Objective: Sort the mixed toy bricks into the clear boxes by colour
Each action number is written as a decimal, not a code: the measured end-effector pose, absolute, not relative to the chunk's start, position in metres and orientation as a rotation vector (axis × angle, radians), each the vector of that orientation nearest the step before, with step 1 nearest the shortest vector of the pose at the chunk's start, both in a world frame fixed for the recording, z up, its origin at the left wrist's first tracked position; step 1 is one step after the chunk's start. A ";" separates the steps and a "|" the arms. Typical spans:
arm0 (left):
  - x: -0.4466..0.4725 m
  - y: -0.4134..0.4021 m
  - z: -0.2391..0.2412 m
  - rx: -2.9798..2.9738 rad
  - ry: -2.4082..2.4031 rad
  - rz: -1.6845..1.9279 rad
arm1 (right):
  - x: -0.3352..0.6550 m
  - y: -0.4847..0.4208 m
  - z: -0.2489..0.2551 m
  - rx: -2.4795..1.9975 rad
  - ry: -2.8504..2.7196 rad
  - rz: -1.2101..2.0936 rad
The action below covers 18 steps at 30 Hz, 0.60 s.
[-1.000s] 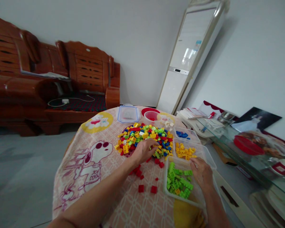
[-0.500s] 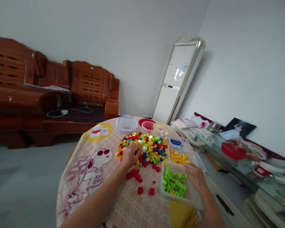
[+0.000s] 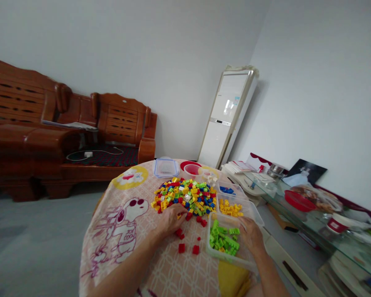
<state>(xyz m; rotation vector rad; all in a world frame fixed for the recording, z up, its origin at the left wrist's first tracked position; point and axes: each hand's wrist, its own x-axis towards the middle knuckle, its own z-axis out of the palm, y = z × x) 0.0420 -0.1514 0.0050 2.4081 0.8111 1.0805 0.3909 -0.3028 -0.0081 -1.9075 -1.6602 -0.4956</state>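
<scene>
A pile of mixed coloured bricks lies on a round table covered by a cartoon-dog cloth. My left hand rests at the pile's near edge, fingers curled down over a few loose red bricks; whether it holds one is hidden. My right hand lies on the rim of a clear tub of green bricks, fingers bent over the edge. Behind it stand a tub of yellow bricks and one with blue bricks.
A clear lid and a red-rimmed cup sit at the table's far side. A wooden sofa stands left, a tall white air conditioner behind, a cluttered glass table right.
My left hand drew back from the top of the pile to its near edge by the red bricks. The camera tilted up and pulled away. My right hand stayed on the green tub.
</scene>
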 end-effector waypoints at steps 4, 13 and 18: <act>0.039 -0.159 0.001 2.548 0.712 0.920 | 0.390 -0.303 -0.008 -1.892 -1.669 -0.506; 0.034 -0.169 -0.003 2.571 0.691 0.885 | 0.381 -0.302 -0.006 -1.955 -1.627 -0.526; 0.029 -0.172 -0.007 2.582 0.626 0.895 | 0.381 -0.308 0.002 -1.935 -1.691 -0.477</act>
